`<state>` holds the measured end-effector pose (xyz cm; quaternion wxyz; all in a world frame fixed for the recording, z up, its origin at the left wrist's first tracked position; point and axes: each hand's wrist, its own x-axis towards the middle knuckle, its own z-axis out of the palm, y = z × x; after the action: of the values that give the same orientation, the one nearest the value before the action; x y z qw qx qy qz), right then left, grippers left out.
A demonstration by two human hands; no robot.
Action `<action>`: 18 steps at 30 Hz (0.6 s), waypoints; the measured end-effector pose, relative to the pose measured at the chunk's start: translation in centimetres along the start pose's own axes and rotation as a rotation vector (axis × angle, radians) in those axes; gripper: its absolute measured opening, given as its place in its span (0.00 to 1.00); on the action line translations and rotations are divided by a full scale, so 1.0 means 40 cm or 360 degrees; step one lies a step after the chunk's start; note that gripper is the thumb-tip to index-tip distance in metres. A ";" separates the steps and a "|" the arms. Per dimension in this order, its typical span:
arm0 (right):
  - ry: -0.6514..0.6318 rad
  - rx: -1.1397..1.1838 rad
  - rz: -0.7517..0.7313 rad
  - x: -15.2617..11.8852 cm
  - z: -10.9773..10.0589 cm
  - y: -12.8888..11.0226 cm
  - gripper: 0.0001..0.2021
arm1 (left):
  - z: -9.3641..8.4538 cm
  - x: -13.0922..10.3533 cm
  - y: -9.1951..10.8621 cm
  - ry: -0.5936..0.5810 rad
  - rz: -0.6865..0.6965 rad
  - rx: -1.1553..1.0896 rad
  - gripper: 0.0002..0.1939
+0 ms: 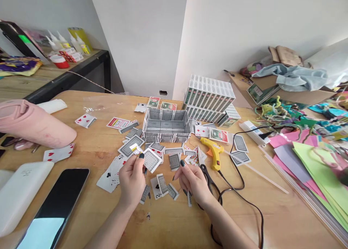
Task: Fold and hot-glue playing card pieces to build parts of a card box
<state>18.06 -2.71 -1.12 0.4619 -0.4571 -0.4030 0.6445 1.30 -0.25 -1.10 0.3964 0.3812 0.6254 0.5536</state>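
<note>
My left hand [133,180] pinches a bent piece of playing card [152,160] between thumb and fingers; its grey patterned back shows, with a white and yellow printed part beside the thumb. To its right, my right hand [194,182] is closed with thumb and forefinger together; anything between them is too small to make out. A narrow card strip [189,199] shows under its fingers. Beyond both hands stands an open box made of playing cards [166,137]. Loose whole and cut cards [174,162] lie around it. Scissors [203,165] lie beside my right hand, partly covered by it.
A yellow hot glue gun [215,153] with a black cord [240,187] lies at the right. Card packs [208,96] are stacked behind. A phone [54,205], a white power bank [24,194] and a pink roll [40,122] are at the left; coloured paper [315,173] is far right.
</note>
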 end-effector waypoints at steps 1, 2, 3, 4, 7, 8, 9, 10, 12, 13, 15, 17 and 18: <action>0.0064 -0.0069 -0.0019 0.001 -0.002 0.001 0.22 | 0.000 0.002 -0.001 0.0008 -0.0011 -0.0019 0.17; 0.0157 -0.0154 -0.0048 0.001 -0.005 0.002 0.20 | -0.001 0.004 -0.002 0.0012 -0.0020 -0.0039 0.18; 0.0270 -0.0252 -0.0091 0.002 -0.008 0.003 0.17 | -0.002 0.006 -0.002 0.0010 -0.0027 -0.0058 0.18; 0.0386 -0.0358 -0.0150 0.003 -0.011 0.004 0.14 | -0.003 0.007 -0.001 0.0002 -0.0033 -0.0072 0.18; 0.0631 -0.0681 -0.0350 0.006 -0.022 0.005 0.16 | -0.004 0.009 0.005 -0.0035 -0.0027 -0.0069 0.18; 0.0664 -0.0791 -0.0399 0.007 -0.025 0.005 0.17 | -0.005 0.009 0.007 -0.0047 -0.0011 -0.0049 0.17; 0.0670 -0.0901 -0.0431 0.008 -0.028 0.006 0.18 | -0.005 0.009 0.010 -0.0061 0.0014 -0.0022 0.17; 0.0664 -0.1006 -0.0453 0.009 -0.030 0.007 0.17 | -0.004 0.008 0.013 -0.0078 0.0046 0.0009 0.17; 0.0634 -0.1181 -0.0475 0.011 -0.033 0.008 0.16 | -0.003 0.006 0.018 -0.0130 0.0118 0.0075 0.17; 0.0619 -0.1239 -0.0476 0.012 -0.033 0.009 0.15 | -0.003 0.005 0.021 -0.0167 0.0148 0.0104 0.17; 0.0609 -0.1311 -0.0451 0.014 -0.032 0.010 0.15 | -0.002 0.005 0.026 -0.0230 0.0189 0.0135 0.17; 0.0601 -0.1354 -0.0408 0.014 -0.031 0.009 0.16 | -0.002 0.006 0.030 -0.0295 0.0222 0.0184 0.17; 0.0591 -0.1371 -0.0383 0.014 -0.031 0.008 0.16 | -0.004 0.007 0.031 -0.0327 0.0251 0.0224 0.16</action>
<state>19.09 -2.14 -1.86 0.3659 -0.6643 -0.5939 0.2685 1.11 0.08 0.10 0.3858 0.5106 0.5869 0.4960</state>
